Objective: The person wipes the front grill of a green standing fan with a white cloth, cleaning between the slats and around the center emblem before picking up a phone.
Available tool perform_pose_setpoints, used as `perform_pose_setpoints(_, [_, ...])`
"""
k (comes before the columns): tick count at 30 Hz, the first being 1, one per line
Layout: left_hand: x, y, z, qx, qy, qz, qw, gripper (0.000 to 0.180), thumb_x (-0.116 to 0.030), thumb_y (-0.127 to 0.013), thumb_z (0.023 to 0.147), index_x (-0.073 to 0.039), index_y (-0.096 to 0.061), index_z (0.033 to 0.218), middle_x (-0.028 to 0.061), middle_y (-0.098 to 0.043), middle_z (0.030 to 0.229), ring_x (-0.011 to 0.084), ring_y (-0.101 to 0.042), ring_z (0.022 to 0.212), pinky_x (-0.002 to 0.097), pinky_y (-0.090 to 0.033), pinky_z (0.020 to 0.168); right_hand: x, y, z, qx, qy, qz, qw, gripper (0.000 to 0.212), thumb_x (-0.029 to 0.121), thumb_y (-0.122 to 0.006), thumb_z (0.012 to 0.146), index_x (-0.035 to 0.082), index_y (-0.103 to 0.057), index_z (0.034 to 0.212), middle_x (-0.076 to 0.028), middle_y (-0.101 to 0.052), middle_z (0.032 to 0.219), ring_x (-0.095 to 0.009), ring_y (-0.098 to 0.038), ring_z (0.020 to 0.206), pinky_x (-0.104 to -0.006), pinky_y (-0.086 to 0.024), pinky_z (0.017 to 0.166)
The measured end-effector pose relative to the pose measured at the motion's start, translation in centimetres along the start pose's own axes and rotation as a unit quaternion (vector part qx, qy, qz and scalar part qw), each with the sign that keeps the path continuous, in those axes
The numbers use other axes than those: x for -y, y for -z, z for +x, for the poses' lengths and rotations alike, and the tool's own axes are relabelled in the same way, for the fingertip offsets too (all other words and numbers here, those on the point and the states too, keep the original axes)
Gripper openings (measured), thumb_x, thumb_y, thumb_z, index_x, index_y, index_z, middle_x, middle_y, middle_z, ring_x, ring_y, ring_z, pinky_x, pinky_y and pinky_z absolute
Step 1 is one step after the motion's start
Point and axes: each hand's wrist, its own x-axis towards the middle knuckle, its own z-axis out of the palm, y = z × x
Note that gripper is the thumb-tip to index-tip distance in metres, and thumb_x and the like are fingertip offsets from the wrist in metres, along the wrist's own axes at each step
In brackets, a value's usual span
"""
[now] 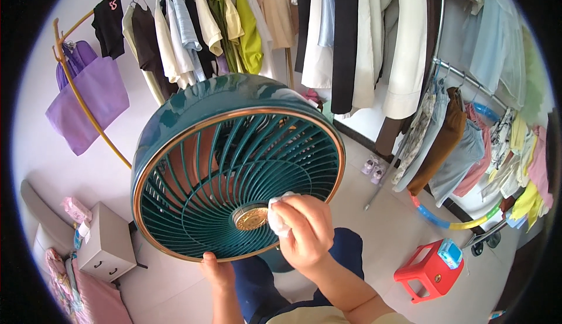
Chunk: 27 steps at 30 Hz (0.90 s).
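A dark green fan (pixel 199 102) with a copper-coloured rim is tilted so its slatted front grille faces me. My left hand (pixel 219 272) grips its lower rim, the thumb on the front edge and the other fingers hidden behind it. In my right hand (pixel 305 229) a crumpled white wipe (pixel 277 217) is pinched between the fingers. The wipe is beside the round gold cap (pixel 250 217) at the middle of the grille; whether it touches the slats I cannot tell.
A red plastic stool (pixel 430 274) with a blue wipes pack (pixel 450 253) stands at the right. Beige drawers (pixel 108 242) are at the left. Clothes racks (pixel 85 92) line the back and right, with a purple bag (pixel 93 101), a coloured hoop (pixel 462 225) and small shoes (pixel 373 169).
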Motion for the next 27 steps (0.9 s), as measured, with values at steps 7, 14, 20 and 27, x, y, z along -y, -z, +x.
perform_pose_setpoints(7, [1.0,1.3,0.2,0.027,-0.033,-0.002,0.999,0.075,-0.046,-0.065,0.077,0.0,-0.036,0.128,0.0099,-0.046,0.126,0.0258,-0.046,0.116,0.041,-0.038,0.1,-2.3,1.4,-1.2,0.007,-0.025,-0.02,0.999,0.022,0.001,-0.059,0.074,-0.002,-0.061,0.096,-0.014,-0.059,0.096,-0.028,-0.058,0.083,-0.0359,-0.047,0.072])
perform_pose_setpoints(14, [1.0,1.2,0.0,0.013,-0.016,-0.01,1.0,0.073,-0.047,-0.065,0.076,0.0,-0.039,0.126,0.0099,-0.046,0.127,0.025,-0.046,0.116,0.0396,-0.039,0.099,-0.3,0.3,-0.2,0.007,-0.005,-0.019,1.0,0.023,0.002,-0.061,0.072,-0.001,-0.062,0.095,-0.01,-0.059,0.095,-0.025,-0.057,0.084,-0.0331,-0.047,0.072])
perform_pose_setpoints(20, [0.5,0.5,0.1,-0.012,-0.01,0.018,1.0,0.089,-0.054,-0.069,0.069,0.004,-0.036,0.127,0.0116,-0.044,0.127,0.0259,-0.044,0.116,0.0404,-0.037,0.099,-1.2,0.9,-0.3,0.008,0.0,-0.013,1.0,0.024,0.002,-0.064,0.069,0.0,-0.062,0.094,-0.009,-0.058,0.094,-0.024,-0.056,0.081,-0.034,-0.046,0.07])
perform_pose_setpoints(27, [0.5,0.4,0.2,-0.041,0.009,0.01,0.999,0.091,-0.056,-0.068,0.068,0.002,-0.034,0.129,0.0115,-0.042,0.13,0.0275,-0.044,0.118,0.0412,-0.038,0.099,-1.7,1.6,-0.9,-0.002,-0.085,-0.037,0.996,0.021,0.003,-0.061,0.073,0.001,-0.062,0.094,-0.011,-0.057,0.095,-0.026,-0.056,0.084,-0.0362,-0.046,0.073])
